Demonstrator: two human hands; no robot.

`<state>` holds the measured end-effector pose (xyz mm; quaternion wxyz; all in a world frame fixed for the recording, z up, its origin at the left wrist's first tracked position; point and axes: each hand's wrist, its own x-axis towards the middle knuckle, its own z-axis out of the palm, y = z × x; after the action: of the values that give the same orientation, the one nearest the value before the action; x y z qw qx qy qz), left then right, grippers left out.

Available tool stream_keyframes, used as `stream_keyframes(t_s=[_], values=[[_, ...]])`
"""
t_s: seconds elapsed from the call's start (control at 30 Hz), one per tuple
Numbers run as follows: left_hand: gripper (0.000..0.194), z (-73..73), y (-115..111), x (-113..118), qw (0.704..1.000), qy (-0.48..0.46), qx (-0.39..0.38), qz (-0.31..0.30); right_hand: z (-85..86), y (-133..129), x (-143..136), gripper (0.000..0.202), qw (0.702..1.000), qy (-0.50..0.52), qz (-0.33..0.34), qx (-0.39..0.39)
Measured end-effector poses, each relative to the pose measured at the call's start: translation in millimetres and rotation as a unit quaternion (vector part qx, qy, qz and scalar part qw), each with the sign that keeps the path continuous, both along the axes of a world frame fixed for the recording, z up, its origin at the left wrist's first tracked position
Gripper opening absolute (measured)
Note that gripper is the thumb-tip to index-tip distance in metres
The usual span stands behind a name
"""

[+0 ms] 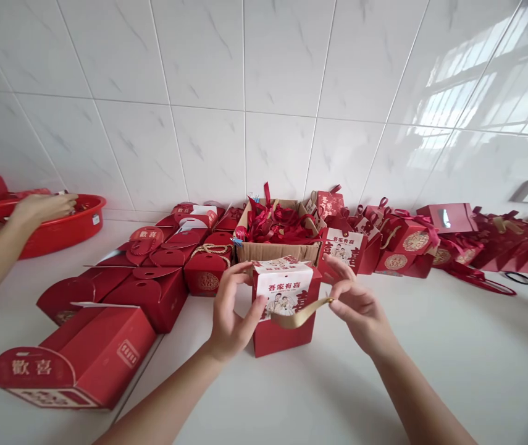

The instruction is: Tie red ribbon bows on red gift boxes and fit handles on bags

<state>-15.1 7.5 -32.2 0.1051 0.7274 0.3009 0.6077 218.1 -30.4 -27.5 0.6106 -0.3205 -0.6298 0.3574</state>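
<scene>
A red gift box point(283, 340) with a white printed card folded over its top stands upright on the white surface in front of me. Around its left side my left hand point(236, 318) is closed, with the thumb on the card. A gold ribbon point(297, 319) hangs across the front of the box. My right hand point(356, 303) pinches the ribbon's right end between thumb and fingers, just right of the box. Behind the box, a cardboard box point(278, 252) holds a heap of dark red ribbons point(284, 224).
Several red boxes point(101, 346) with rounded flaps crowd the left. Farther left, another person's hand point(44, 209) reaches into a red basin point(67, 230). Finished-looking red boxes with ribbons point(402, 244) line the tiled wall at right, beside a black ring point(518, 278).
</scene>
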Motion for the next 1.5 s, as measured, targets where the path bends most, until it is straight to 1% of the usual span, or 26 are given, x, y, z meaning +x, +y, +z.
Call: stream_keyframes(t_s=[0.07, 0.13, 0.2, 0.33, 0.4, 0.5, 0.57, 0.7, 0.8, 0.87, 0.97, 1.0, 1.03, 1.1, 1.17, 1.23, 1.27, 1.33, 1.4, 1.43, 1.5], values=[[0.021, -0.1, 0, 1, 1.0, 0.015, 0.015, -0.007, -2.6, 3, -5, 0.011, 0.998, -0.051, 0.006, -0.023], [0.022, -0.3, 1, 2, 0.999, 0.022, 0.029, -0.008, -5.6, 5, -12, 0.013, 0.995, -0.082, 0.03, -0.04], [0.021, -1.0, 1, 3, 0.999, 0.026, 0.039, -0.013, -8.1, 7, -17, 0.013, 0.995, -0.082, 0.039, -0.039], [0.018, -5.0, 0, 4, 0.998, 0.03, 0.045, -0.023, -9.8, 9, -21, 0.014, 0.998, -0.049, 0.021, -0.023], [0.022, -7.5, -1, 6, 0.999, 0.001, 0.03, -0.017, -9.6, 8, -22, 0.014, 0.998, -0.049, 0.016, -0.025], [0.036, -8.7, -1, 7, 0.997, -0.065, -0.01, -0.035, -9.2, 7, -22, 0.012, 0.998, -0.053, 0.018, -0.022], [0.041, -7.1, -2, 8, 0.996, -0.066, -0.032, -0.049, -9.0, 6, -22, 0.012, 0.998, -0.054, 0.016, -0.022], [0.033, -2.0, -3, 6, 0.997, -0.033, -0.058, -0.048, -8.4, 5, -24, 0.012, 0.998, -0.053, 0.016, -0.026], [0.028, -0.5, -3, 6, 0.997, -0.014, -0.059, -0.055, -9.2, 3, -26, 0.012, 0.998, -0.056, 0.009, -0.026], [0.024, 0.1, -3, 6, 0.998, 0.009, -0.048, -0.04, -10.7, 2, -28, 0.011, 0.998, -0.057, -0.004, -0.022], [0.02, 2.1, -4, 7, 0.999, 0.029, -0.031, 0.013, -13.3, 0, -30, 0.011, 0.998, -0.06, -0.032, -0.014], [0.019, 3.1, -4, 7, 0.999, 0.033, -0.026, 0.021, -13.9, 0, -31, 0.011, 0.997, -0.064, -0.041, -0.013], [0.019, 3.9, -3, 7, 0.999, 0.037, -0.026, 0.012, -14.2, 0, -31, 0.012, 0.996, -0.071, -0.05, -0.011], [0.02, 4.3, -3, 7, 0.997, 0.041, -0.054, -0.041, -14.2, 0, -30, 0.012, 0.993, -0.092, -0.071, 0.003], [0.022, 2.5, -4, 7, 0.989, 0.032, -0.107, -0.096, -13.7, 0, -29, 0.012, 0.991, -0.112, -0.073, 0.015], [0.022, -1.1, -4, 7, 0.982, 0.019, -0.148, -0.119, -13.3, 0, -27, 0.011, 0.991, -0.118, -0.057, 0.019], [0.022, -3.1, -4, 8, 0.98, 0.017, -0.155, -0.124, -13.1, 0, -27, 0.01, 0.991, -0.119, -0.056, 0.026], [0.025, -6.9, -3, 9, 0.979, 0.027, -0.15, -0.134, -13.0, -1, -27, 0.009, 0.986, -0.13, -0.085, 0.061], [0.032, -9.5, -2, 11, 0.983, 0.037, -0.124, -0.129, -12.7, -3, -27, 0.007, 0.973, -0.157, -0.12, 0.115], [0.036, -10.4, -1, 13, 0.986, 0.041, -0.105, -0.12, -12.4, -3, -27, 0.006, 0.967, -0.173, -0.124, 0.137], [0.043, -11.5, 0, 15, 0.991, 0.044, -0.069, -0.105, -11.5, -5, -28, 0.003, 0.959, -0.204, -0.11, 0.163]])
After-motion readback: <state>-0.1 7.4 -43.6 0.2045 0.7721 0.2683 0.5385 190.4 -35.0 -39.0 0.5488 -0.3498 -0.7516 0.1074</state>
